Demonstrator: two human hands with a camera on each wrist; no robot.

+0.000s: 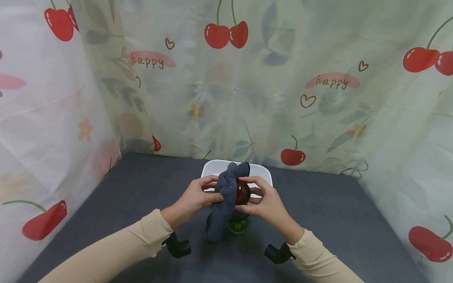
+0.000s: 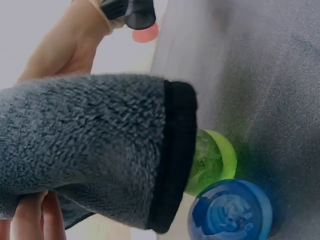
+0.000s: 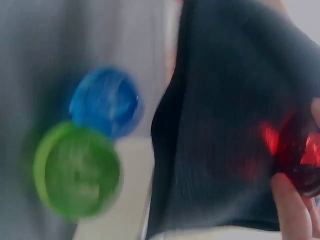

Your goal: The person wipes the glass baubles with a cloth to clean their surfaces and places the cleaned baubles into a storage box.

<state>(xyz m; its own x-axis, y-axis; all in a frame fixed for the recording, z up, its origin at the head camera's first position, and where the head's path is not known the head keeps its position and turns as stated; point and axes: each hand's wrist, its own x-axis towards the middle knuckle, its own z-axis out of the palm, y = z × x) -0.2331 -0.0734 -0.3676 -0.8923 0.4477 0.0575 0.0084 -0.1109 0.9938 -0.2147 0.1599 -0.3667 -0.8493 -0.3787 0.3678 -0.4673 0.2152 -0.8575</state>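
My left hand [image 1: 192, 198] grips a dark grey plush cloth [image 1: 226, 188], which hangs down in folds in front of me. Beside it, a red see-through cup [image 1: 242, 192] is held between the thumb and fingers of my right hand [image 1: 266, 201]. The cup lies against the cloth in the head view, and its red glow falls on the fabric in the right wrist view. Below the hands stands a green see-through cup [image 1: 238, 225]. Next to that is a blue cup [image 2: 230, 212], hidden in the head view.
A white plastic tub [image 1: 262, 172] stands behind the hands, partly covered by them and the cloth. Dark grey fabric covers the table [image 1: 152, 173]. A cherry-printed curtain [image 1: 233, 94] encloses the back and both sides.
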